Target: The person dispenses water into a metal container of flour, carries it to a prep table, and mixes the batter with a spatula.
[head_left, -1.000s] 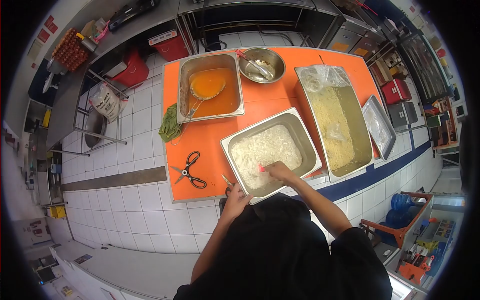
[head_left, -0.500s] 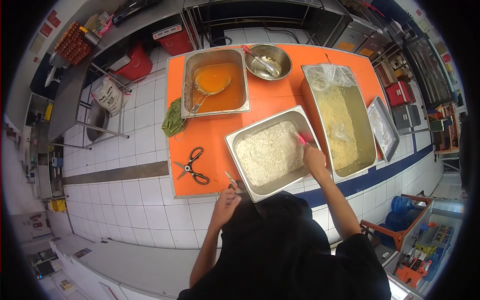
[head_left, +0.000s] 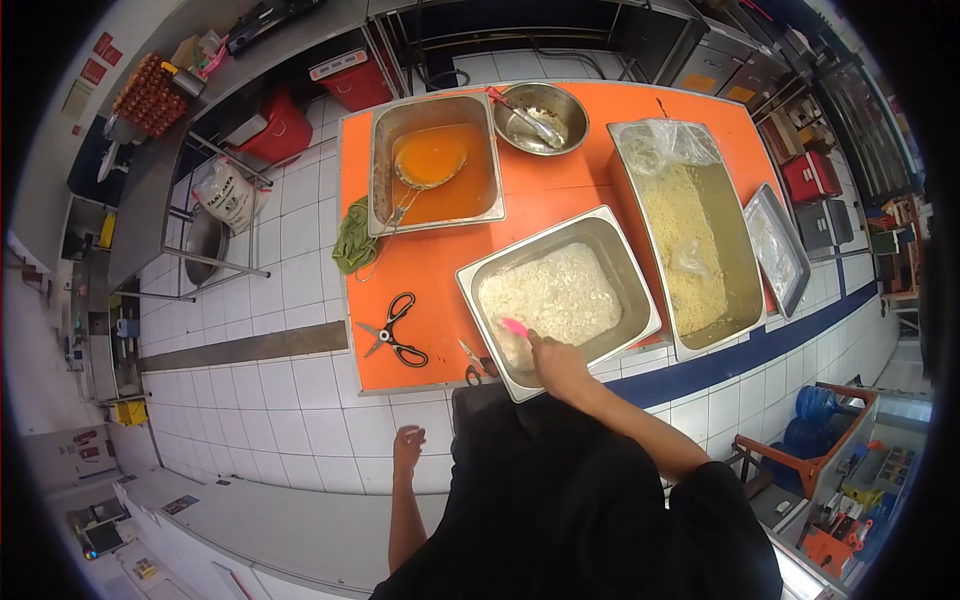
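Left hand (head_left: 409, 447) drawn back, pink tool (head_left: 515, 327) shifted left

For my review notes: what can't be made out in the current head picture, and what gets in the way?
All in the head view:
- Pink tool: right hand covers its near end.
- Tub: white powder hides much of its floor.
- Scoop: orange liquid hides its underside.
- Sack: smaller print too small to read.
- Black shirt: cut off by the bottom edge.
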The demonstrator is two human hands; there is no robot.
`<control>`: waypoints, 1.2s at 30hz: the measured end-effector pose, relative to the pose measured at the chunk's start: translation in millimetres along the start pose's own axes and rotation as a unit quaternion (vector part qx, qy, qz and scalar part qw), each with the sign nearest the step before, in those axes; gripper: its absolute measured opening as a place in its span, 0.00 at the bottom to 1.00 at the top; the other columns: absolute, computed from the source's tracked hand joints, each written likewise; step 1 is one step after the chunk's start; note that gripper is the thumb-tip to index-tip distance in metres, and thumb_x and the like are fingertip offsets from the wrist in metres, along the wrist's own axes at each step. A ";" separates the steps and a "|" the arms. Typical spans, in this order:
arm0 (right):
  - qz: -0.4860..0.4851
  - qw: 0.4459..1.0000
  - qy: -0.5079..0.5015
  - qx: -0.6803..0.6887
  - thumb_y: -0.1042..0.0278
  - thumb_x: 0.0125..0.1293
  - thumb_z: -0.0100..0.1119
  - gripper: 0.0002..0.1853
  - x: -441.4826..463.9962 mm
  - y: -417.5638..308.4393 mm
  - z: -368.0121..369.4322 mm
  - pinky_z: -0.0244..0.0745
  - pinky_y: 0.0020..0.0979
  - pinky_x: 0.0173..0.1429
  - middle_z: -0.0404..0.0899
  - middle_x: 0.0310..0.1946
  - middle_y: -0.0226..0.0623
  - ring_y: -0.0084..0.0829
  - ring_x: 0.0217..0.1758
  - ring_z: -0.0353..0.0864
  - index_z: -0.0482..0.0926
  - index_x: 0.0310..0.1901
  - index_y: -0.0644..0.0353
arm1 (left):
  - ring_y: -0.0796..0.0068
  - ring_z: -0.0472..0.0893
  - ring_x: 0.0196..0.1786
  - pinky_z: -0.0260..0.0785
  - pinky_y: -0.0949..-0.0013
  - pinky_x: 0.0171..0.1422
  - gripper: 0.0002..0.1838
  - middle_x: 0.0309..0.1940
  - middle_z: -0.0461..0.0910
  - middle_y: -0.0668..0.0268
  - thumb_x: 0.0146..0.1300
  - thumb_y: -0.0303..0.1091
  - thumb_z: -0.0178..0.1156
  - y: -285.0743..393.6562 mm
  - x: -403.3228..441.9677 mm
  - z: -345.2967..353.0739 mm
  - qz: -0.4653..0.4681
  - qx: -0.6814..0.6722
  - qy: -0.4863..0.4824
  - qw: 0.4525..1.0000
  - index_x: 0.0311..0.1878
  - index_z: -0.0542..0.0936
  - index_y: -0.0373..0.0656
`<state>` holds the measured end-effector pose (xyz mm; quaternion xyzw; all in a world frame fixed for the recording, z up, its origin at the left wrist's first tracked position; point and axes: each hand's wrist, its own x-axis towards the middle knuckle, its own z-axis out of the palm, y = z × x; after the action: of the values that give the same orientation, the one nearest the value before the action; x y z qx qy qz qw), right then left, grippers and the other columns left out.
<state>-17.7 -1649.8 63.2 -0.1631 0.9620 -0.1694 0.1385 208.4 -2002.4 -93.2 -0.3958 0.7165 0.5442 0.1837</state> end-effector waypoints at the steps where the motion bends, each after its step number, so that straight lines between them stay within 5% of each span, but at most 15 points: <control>1: 0.001 1.000 -0.001 -0.002 0.68 0.68 0.51 0.20 -6.7 -1.9 -10.9 0.78 0.46 0.34 0.83 0.28 0.49 0.48 0.31 0.85 0.76 0.59 0.64 | 0.70 0.84 0.38 0.74 0.68 0.38 0.16 0.39 0.84 0.60 0.63 0.40 0.68 -15.3 -5.0 -0.8 -0.063 -0.005 0.004 0.998 0.49 0.78 0.44; 6: 0.005 0.992 -0.088 -0.088 0.68 0.63 0.55 0.21 -17.6 25.6 -23.1 0.79 0.42 0.34 0.84 0.31 0.42 0.42 0.32 0.86 0.77 0.59 0.57 | 0.69 0.85 0.39 0.75 0.62 0.39 0.17 0.40 0.84 0.62 0.65 0.43 0.66 -84.0 -35.3 -0.3 -0.166 0.028 -0.022 0.985 0.51 0.77 0.46; 10: 0.038 0.986 -0.027 -0.157 0.66 0.64 0.55 0.20 1.2 68.8 -9.5 0.80 0.40 0.33 0.84 0.29 0.40 0.40 0.32 0.87 0.78 0.59 0.53 | 0.64 0.85 0.44 0.75 0.58 0.43 0.17 0.42 0.83 0.63 0.66 0.43 0.64 -78.3 -51.5 5.9 -0.213 0.045 -0.035 0.975 0.53 0.76 0.47; 15: 0.071 0.985 0.069 -0.143 0.65 0.69 0.51 0.12 20.3 117.7 -21.1 0.80 0.42 0.30 0.83 0.25 0.44 0.44 0.28 0.86 0.84 0.45 0.56 | 0.63 0.85 0.47 0.75 0.58 0.47 0.16 0.44 0.83 0.62 0.66 0.42 0.64 -67.8 -40.1 10.4 -0.187 -0.015 -0.032 0.982 0.53 0.76 0.47; 21: 0.191 0.968 0.119 -0.113 0.64 0.73 0.45 0.18 44.4 124.4 -50.4 0.79 0.48 0.31 0.82 0.24 0.54 0.52 0.29 0.85 0.82 0.31 0.62 | 0.63 0.85 0.47 0.75 0.57 0.47 0.17 0.46 0.82 0.59 0.65 0.41 0.64 -45.6 -32.1 8.0 -0.129 -0.049 -0.008 0.990 0.54 0.76 0.47; 29: 0.177 0.979 0.063 0.075 0.64 0.68 0.51 0.14 68.0 77.9 18.7 0.79 0.53 0.41 0.83 0.31 0.56 0.56 0.35 0.84 0.82 0.46 0.62 | 0.66 0.85 0.45 0.74 0.62 0.43 0.16 0.44 0.83 0.62 0.66 0.41 0.65 -44.5 -35.4 -1.8 -0.132 -0.021 -0.022 0.991 0.53 0.76 0.46; 36: 0.080 0.993 0.007 0.084 0.65 0.67 0.52 0.14 69.5 15.9 25.4 0.79 0.50 0.38 0.83 0.28 0.51 0.52 0.33 0.85 0.83 0.48 0.59 | 0.69 0.85 0.45 0.74 0.65 0.46 0.15 0.43 0.84 0.63 0.67 0.39 0.61 4.0 -32.5 -5.5 -0.112 -0.048 -0.010 0.992 0.54 0.76 0.46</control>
<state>-76.9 -1667.8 19.6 -0.0717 0.9554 -0.2392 0.1577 226.4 -1995.2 -66.2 -0.4767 0.6388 0.5577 0.2315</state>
